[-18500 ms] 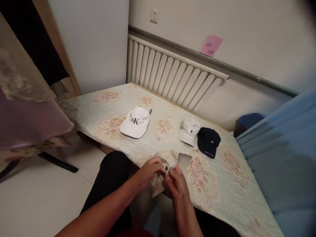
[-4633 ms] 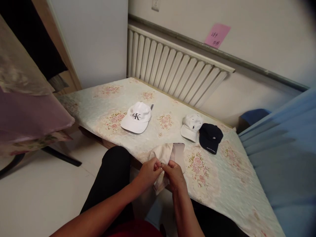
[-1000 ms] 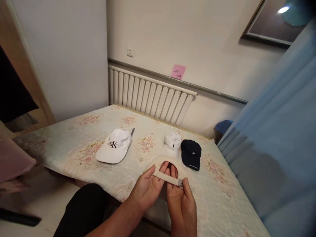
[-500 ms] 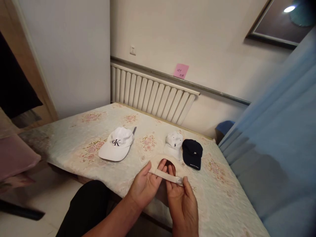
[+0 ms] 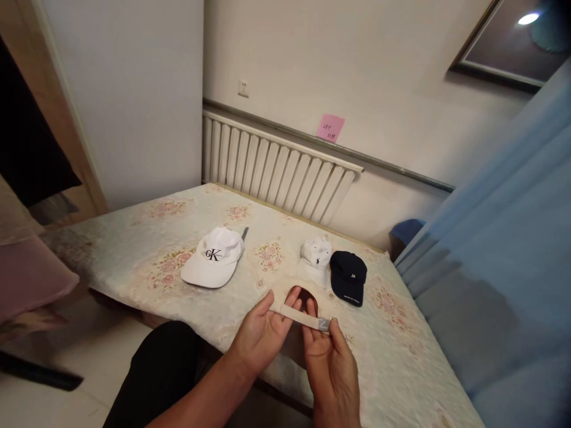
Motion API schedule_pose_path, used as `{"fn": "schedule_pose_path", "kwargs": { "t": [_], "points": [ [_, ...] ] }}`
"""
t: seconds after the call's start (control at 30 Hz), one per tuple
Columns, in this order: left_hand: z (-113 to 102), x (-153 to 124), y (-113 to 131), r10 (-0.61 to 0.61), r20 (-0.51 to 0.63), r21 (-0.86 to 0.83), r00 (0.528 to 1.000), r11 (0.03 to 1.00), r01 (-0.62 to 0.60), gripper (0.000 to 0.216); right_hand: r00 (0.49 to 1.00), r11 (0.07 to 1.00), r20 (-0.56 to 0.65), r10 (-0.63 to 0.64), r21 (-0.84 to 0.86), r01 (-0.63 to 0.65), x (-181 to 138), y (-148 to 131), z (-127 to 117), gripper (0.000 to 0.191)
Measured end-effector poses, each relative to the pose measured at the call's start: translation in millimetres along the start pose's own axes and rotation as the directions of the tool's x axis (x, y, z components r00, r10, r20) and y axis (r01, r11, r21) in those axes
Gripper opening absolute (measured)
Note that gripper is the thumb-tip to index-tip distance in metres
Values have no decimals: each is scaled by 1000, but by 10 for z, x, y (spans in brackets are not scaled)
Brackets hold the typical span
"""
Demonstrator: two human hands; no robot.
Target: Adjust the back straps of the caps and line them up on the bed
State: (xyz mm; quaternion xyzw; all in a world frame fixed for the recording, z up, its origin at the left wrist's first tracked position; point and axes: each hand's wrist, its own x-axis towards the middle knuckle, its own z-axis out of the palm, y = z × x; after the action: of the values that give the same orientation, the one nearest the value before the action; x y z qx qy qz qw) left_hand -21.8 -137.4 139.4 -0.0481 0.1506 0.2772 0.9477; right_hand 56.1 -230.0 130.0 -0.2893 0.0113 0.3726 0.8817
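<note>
I'm likely checking the beige cap's [image 5: 329, 304] strap [image 5: 301, 317], left fingers [image 5: 264, 304] gripping at nine o'clock, right fingers [image 5: 338, 336] at four; next move needs steadiness

The cream baseball cap [image 5: 329, 303] had a silver-grey buckle [image 5: 323, 324]. One white baseball cap [image 5: 216, 252] bore black letters, another white baseball cap [image 5: 316, 254] a small dark emblem; the dark navy baseball cap [image 5: 348, 276] carried white lettering. Pink rose sprays patterned the pale bench cover [image 5: 401, 368]. The curtain [image 5: 513, 238] was blue, the note [image 5: 331, 128] pink.
</note>
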Motion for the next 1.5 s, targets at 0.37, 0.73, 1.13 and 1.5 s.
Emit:
{"fn": "schedule_pose_path", "kwargs": {
  "t": [0.37, 0.73, 1.13, 1.5],
  "points": [
    [-24, -45, 26, 8, 19, -25, 1000, 1000, -8, 51, 999, 999, 10, -39, -15, 39, -65, 19, 24, 44],
    [-28, 43, 68, 66, -30, -35, 997, 997, -67, 45, 1000, 999, 22, 3, -36, -2, -46, 51, 12, 43],
    [342, 845, 776, 114, 271, 76, 956, 987, -139, 38, 946, 995, 316, 74, -87, -49, 1074, 177, 418, 31],
    [-1313, 869, 762, 133, 106, 201, 985, 968, -152, 28, 967, 972, 163, 198, -158, -172, 1084, 872, -1028, 24]
  ]
}}
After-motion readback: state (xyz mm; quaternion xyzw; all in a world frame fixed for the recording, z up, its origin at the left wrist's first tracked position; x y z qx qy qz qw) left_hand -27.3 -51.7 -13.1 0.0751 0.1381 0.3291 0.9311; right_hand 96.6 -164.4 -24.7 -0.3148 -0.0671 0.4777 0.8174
